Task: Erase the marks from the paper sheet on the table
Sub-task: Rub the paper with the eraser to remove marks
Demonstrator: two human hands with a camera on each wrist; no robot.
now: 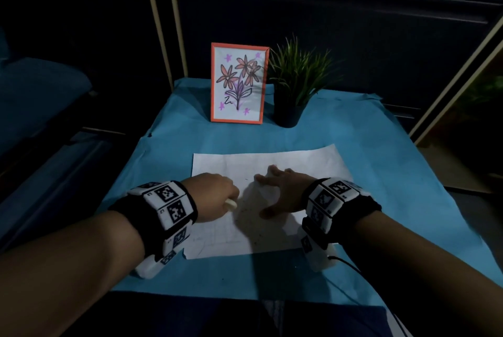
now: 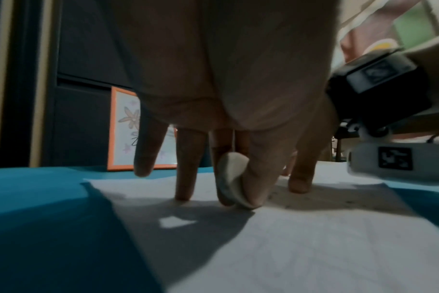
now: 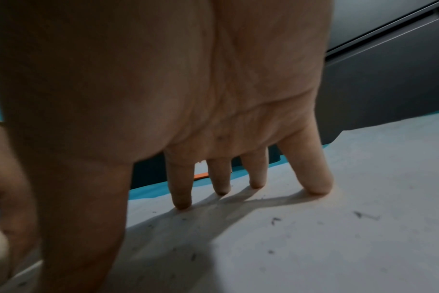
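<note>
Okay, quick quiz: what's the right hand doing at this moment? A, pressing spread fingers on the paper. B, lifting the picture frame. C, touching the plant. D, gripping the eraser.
A: the right hand has straight, spread fingertips planted on the paper sheet, while the left hand pinches the eraser.

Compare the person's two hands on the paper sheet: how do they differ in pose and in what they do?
The left hand pinches a white eraser against the paper sheet; the right hand holds nothing. The left hand's fingers curl round the eraser; the right hand's fingers are spread, tips pressing the sheet. Both touch the sheet and wear marker wristbands.
</note>
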